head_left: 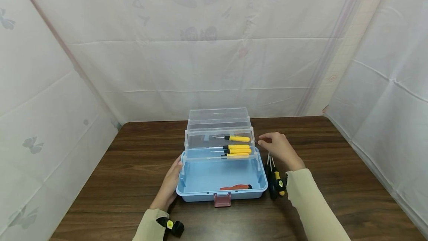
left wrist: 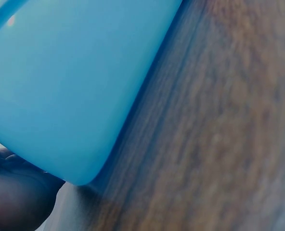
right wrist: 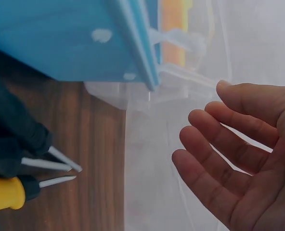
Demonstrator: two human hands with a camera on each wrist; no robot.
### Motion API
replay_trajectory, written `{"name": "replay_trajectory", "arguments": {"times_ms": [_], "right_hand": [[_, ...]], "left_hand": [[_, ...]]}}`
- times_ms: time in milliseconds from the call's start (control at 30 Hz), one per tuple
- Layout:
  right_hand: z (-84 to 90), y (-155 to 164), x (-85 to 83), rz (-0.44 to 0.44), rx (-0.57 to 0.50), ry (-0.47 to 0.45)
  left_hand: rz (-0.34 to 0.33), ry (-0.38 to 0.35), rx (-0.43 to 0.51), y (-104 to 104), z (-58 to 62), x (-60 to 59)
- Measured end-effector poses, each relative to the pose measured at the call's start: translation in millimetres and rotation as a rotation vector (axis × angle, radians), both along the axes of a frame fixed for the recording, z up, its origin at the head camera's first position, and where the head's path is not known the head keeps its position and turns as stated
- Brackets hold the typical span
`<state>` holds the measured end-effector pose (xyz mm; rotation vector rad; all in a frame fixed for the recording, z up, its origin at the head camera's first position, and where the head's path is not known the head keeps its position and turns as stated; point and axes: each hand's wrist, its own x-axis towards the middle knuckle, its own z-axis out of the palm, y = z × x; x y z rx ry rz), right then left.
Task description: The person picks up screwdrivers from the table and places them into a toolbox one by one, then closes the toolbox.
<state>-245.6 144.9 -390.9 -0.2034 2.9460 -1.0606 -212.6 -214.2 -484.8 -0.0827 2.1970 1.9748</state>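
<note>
Your left hand (head_left: 170, 183) rests flat against the left side of the blue toolbox (head_left: 200, 177), fingers straight along its wall and gripping nothing; the left wrist view shows only that blue wall pressed close against the palm above the brown wooden table (head_left: 117, 181). Your right hand (head_left: 279, 148) hangs in the air just beside the right end of the raised clear trays (head_left: 219, 129), fingers loosely spread and empty, as the right wrist view makes plain. The toolbox sits in the middle of the table with its trays fanned up and back, so the loading looks well along but not finished. Count what is in: four yellow-handled screwdrivers (head_left: 236, 146) lie across the clear trays, one on the upper tier and three close together below it, and one red-handled tool (head_left: 235, 187) lies in the blue bottom near the front wall. Count what is out: a small bunch of screwdrivers (head_left: 275, 179) lies on the table just beside the box's right side. The right wrist view shows three metal tips there, one with a yellow handle and the others dark, though whether more hide beneath your sleeve cannot be told. By this reckoning the loose bunch is what remains.
</note>
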Motion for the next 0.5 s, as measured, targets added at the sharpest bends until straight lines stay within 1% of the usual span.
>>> {"name": "replay_trajectory", "arguments": {"times_ms": [267, 500], "right_hand": [[-9.7, 12.8, 4.9, -0.018, -0.004, -0.048], [-18.6, 24.0, 8.7, -0.011, 0.008, -0.054]], "left_hand": [[0.005, 0.0, -0.004, -0.4, 0.5, 0.6], [-0.025, 0.026, 0.011, -2.0, 3.0, 3.8]]}}
